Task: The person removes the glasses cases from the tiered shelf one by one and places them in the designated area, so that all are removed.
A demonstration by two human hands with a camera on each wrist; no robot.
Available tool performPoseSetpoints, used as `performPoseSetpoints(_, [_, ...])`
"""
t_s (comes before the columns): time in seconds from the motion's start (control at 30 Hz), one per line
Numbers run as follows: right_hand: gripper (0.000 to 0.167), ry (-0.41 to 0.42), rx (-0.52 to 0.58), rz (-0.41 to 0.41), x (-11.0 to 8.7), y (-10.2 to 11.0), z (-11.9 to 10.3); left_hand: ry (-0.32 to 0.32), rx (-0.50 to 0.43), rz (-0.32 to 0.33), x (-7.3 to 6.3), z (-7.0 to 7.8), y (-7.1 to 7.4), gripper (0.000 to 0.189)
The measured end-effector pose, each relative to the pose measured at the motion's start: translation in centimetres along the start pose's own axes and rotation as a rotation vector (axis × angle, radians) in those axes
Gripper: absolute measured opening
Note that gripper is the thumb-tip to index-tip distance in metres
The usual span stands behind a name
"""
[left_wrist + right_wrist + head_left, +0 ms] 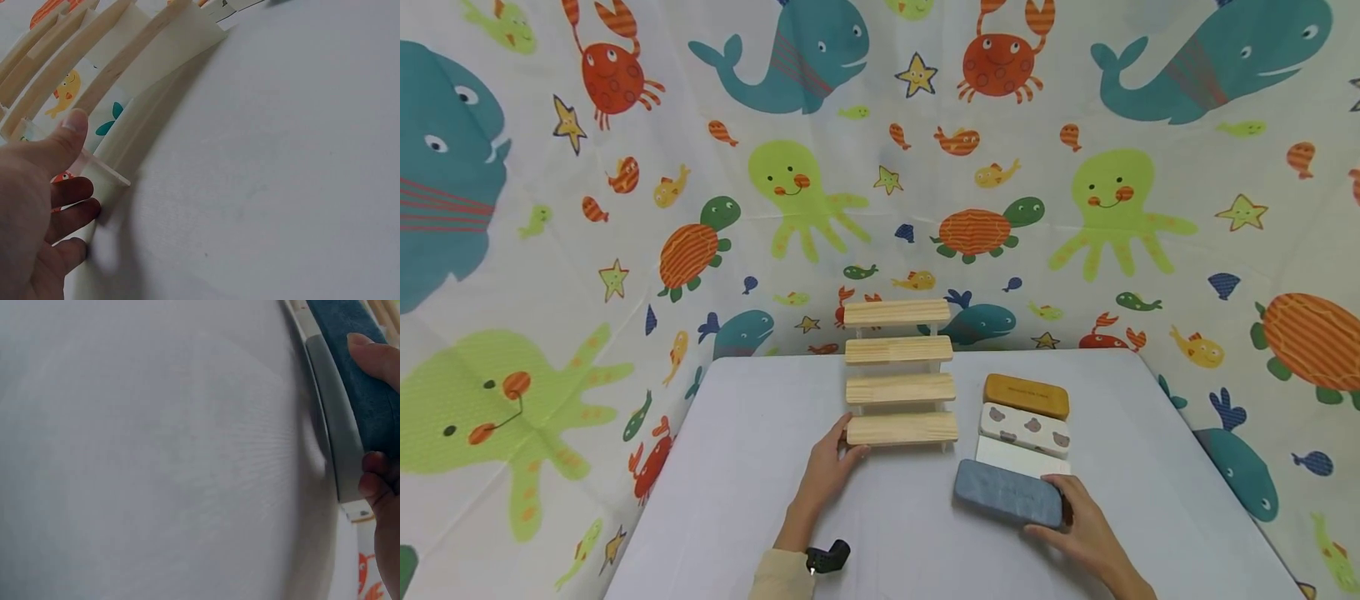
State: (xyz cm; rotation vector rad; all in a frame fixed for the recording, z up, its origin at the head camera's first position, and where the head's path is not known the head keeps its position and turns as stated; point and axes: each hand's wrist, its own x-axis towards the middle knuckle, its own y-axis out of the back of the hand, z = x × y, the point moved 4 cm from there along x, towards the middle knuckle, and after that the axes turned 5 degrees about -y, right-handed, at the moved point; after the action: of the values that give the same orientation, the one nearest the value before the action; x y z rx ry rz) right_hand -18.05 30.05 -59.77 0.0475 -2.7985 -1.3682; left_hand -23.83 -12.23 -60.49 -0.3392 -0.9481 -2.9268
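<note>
A stepped display rack (pixel 901 388) with wooden shelves and clear side supports stands at the middle of the table. My left hand (pixel 829 468) grips the left end of its lowest shelf; in the left wrist view the thumb (pixel 74 125) lies at the shelf's end, with the other fingers bent near the clear side support. My right hand (pixel 1086 525) holds a blue glasses case (pixel 1009 493) by its right end, thumb on one long side and fingers on the other. In the right wrist view, the blue case (pixel 356 381) appears above a pale grey-white one (pixel 334 419).
Behind the blue case lie a plain white case (pixel 1022 457), a white case with bear prints (pixel 1025 430) and a mustard-yellow case (pixel 1026 396), in a row. A white cloth covers the table (pixel 760 417). A sea-animal curtain (pixel 925 179) hangs around it.
</note>
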Motion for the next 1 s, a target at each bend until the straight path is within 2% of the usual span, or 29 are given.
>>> performPoseSetpoints(0.2, [0.089, -0.024, 0.008, -0.037, -0.5, -0.1, 0.6, 0.06, 0.01, -0.011, 0.1, -0.2, 0.0, 0.077])
performPoseSetpoints(0.57, [0.091, -0.042, 0.001, -0.031, -1.1, -0.1, 1.4, 0.037, 0.016, -0.006, 0.4, -0.1, 0.1, 0.076])
performPoseSetpoints(1.0, [0.091, -0.053, -0.053, -0.029, -1.5, -0.1, 1.5, 0.075, 0.031, -0.015, 0.2, -0.2, -0.2, 0.076])
